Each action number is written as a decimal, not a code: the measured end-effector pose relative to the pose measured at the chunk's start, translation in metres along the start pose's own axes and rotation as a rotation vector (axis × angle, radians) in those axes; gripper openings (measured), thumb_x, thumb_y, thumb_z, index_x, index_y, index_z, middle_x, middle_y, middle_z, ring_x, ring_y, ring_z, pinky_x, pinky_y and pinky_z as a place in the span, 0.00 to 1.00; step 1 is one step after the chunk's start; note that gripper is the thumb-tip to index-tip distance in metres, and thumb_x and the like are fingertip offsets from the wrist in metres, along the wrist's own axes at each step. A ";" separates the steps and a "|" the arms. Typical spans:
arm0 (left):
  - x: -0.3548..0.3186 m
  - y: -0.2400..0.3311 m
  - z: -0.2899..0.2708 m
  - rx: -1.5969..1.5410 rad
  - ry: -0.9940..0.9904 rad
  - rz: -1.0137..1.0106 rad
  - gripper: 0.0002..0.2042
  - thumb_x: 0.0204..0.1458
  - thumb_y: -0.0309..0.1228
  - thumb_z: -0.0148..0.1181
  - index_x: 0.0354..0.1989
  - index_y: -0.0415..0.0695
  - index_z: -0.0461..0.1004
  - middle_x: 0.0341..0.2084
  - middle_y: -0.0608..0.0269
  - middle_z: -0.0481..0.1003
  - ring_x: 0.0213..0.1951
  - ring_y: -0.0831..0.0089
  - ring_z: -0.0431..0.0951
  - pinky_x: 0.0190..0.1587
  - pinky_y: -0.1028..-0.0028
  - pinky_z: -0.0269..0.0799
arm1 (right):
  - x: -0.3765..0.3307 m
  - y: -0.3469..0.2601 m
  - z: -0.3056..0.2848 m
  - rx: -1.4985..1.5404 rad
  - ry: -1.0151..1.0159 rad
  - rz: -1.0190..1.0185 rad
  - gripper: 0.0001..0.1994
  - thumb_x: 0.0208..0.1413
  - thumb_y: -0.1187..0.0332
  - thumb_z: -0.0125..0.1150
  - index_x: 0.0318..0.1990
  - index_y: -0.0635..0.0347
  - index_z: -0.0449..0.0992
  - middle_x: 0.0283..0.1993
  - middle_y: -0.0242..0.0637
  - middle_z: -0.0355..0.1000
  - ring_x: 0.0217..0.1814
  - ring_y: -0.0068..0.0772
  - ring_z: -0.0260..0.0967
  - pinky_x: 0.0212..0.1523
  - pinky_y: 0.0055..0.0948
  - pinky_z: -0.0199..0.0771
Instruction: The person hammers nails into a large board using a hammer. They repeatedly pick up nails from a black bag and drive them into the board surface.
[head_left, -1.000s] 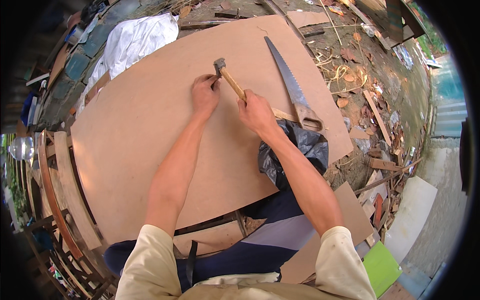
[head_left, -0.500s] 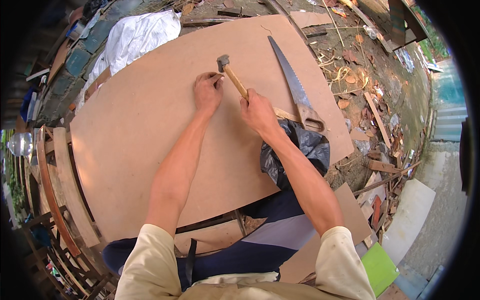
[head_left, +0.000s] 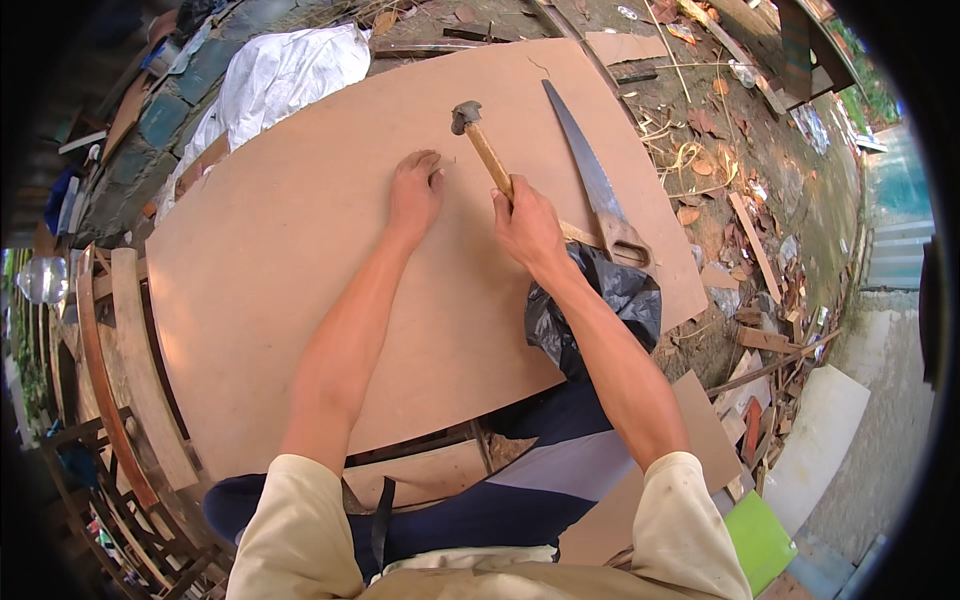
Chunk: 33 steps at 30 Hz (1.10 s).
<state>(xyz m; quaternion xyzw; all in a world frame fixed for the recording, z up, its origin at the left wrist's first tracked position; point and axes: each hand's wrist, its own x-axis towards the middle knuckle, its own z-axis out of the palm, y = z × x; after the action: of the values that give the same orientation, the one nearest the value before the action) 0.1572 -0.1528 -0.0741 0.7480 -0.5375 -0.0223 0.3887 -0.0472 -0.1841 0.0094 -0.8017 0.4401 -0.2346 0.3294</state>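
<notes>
Head view: take the big brown board [head_left: 300, 300] as your landmark. Your right hand [head_left: 528, 228] is closed around the wooden handle of the hammer [head_left: 480, 145], gripping it low on the shaft, near the board's far right part. Your left hand [head_left: 415, 190] rests on the board just left of the hammer, fingers drawn narrow and pinched together at the tips, as if steadying something small; whether a nail stands there is too small to tell.

What has changed: half a second ago the hammer head sat lower and closer to your left fingertips; now it stands raised and tipped away toward the board's far edge, with clear air between the head and your left hand. Your left hand has not shifted on the board. I read that as the lift of a swing, so your pinched fingers lie right under the hammer's path.

The handsaw [head_left: 590, 175] lies flat on the board to the right of the hammer, blade pointing to the far edge. A black plastic bag [head_left: 600, 305] hangs at the board's near right edge, beside your right forearm. White sheeting [head_left: 280, 70] lies beyond the board's far left corner.
</notes>
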 end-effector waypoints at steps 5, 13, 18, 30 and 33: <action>-0.016 0.016 -0.013 0.351 -0.028 0.061 0.14 0.62 0.35 0.58 0.53 0.53 0.82 0.60 0.62 0.75 0.64 0.60 0.70 0.66 0.54 0.60 | -0.004 0.004 0.006 -0.048 -0.045 0.006 0.13 0.66 0.64 0.55 0.42 0.69 0.70 0.36 0.62 0.76 0.40 0.69 0.75 0.43 0.59 0.74; -0.017 0.008 -0.013 0.355 -0.013 0.053 0.13 0.60 0.36 0.58 0.52 0.55 0.83 0.59 0.66 0.75 0.64 0.65 0.69 0.66 0.54 0.56 | -0.006 0.007 0.006 -0.042 0.018 -0.049 0.13 0.66 0.65 0.56 0.42 0.70 0.70 0.33 0.62 0.75 0.37 0.68 0.74 0.39 0.58 0.72; -0.013 0.007 -0.008 0.362 -0.033 0.051 0.14 0.61 0.38 0.57 0.53 0.57 0.82 0.60 0.67 0.74 0.66 0.66 0.67 0.67 0.55 0.55 | -0.002 0.020 0.017 -0.113 -0.068 0.008 0.13 0.66 0.65 0.56 0.42 0.70 0.69 0.34 0.62 0.76 0.37 0.69 0.74 0.39 0.58 0.72; -0.014 0.006 -0.010 0.404 -0.072 0.084 0.15 0.64 0.38 0.55 0.57 0.56 0.79 0.61 0.64 0.73 0.65 0.63 0.69 0.67 0.53 0.56 | -0.002 0.014 0.013 -0.068 -0.042 0.045 0.14 0.65 0.65 0.55 0.43 0.72 0.70 0.37 0.65 0.76 0.41 0.70 0.75 0.45 0.60 0.74; -0.015 0.003 -0.007 0.421 -0.063 0.151 0.17 0.63 0.35 0.55 0.59 0.59 0.78 0.61 0.62 0.73 0.64 0.63 0.70 0.66 0.50 0.55 | 0.000 0.003 -0.001 -0.013 0.004 0.027 0.15 0.65 0.65 0.55 0.42 0.74 0.71 0.37 0.65 0.76 0.41 0.70 0.75 0.46 0.59 0.74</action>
<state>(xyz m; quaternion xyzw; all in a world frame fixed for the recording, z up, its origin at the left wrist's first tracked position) 0.1514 -0.1371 -0.0735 0.7692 -0.5965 0.0962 0.2079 -0.0496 -0.1862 0.0077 -0.7971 0.4533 -0.2291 0.3265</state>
